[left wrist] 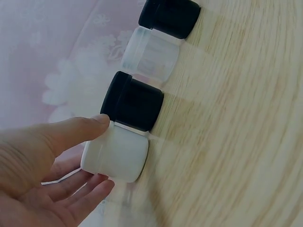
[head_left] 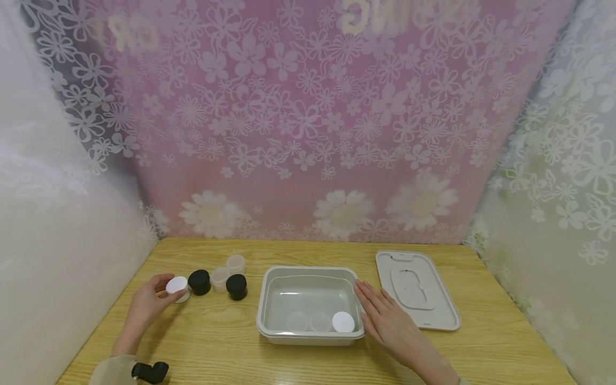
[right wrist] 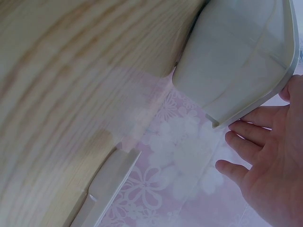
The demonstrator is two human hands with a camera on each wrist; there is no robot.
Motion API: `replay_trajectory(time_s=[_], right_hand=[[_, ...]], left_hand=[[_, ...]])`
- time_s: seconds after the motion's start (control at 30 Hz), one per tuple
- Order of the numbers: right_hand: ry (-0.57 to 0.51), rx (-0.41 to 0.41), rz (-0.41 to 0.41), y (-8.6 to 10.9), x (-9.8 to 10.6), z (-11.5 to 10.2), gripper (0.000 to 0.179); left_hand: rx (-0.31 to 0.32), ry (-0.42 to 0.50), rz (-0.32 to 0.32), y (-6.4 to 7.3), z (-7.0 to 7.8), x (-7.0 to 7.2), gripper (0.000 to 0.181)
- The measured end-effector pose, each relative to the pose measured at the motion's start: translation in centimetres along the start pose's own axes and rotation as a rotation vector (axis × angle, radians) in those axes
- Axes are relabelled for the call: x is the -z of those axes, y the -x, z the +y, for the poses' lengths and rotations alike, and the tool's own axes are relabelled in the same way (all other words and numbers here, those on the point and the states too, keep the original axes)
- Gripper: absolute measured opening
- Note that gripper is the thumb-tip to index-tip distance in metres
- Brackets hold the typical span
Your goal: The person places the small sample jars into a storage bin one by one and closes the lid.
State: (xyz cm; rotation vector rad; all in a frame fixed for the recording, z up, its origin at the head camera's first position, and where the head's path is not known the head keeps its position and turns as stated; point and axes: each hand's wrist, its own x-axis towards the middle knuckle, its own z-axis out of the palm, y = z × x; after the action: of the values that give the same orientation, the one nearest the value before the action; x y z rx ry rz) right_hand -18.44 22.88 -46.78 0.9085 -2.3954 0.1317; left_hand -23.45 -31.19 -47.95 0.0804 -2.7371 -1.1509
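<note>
At the left end of a row of small jars, my left hand (head_left: 150,299) pinches a white jar (head_left: 177,287) between thumb and fingers. In the left wrist view this white jar (left wrist: 122,153) stands beside a black jar (left wrist: 135,101). My right hand (head_left: 392,326) touches the right rim of a white plastic box (head_left: 262,315) with straight fingers. Inside the box, along its near side, lie a white-lidded jar (head_left: 343,322) and two translucent jars, one of them a translucent jar (head_left: 320,322) in the middle. The right wrist view shows the fingers at the box rim (right wrist: 255,104).
To the right of the white jar stand a black jar (head_left: 199,282), a clear jar (head_left: 220,279), another black jar (head_left: 237,287) and a clear jar (head_left: 236,264) behind. The box lid (head_left: 445,291) lies flat on the wooden table (head_left: 212,347) at right. Flowered curtains (head_left: 298,133) surround the table.
</note>
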Motion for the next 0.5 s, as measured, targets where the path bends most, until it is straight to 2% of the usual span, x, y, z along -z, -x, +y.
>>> replay_trajectory(time_s=[0.27, 0.5], right_hand=[[0.006, 0.011, 0.009, 0.0, -0.1, 0.1, 0.049], [0.003, 0.005, 0.001, 0.1, -0.2, 0.1, 0.051]], left_hand=[[0.012, -0.011, 0.003, 0.2, 0.3, 0.4, 0.061], [-0.053, -0.005, 0.041, 0.6, 2.0, 1.6, 0.062]])
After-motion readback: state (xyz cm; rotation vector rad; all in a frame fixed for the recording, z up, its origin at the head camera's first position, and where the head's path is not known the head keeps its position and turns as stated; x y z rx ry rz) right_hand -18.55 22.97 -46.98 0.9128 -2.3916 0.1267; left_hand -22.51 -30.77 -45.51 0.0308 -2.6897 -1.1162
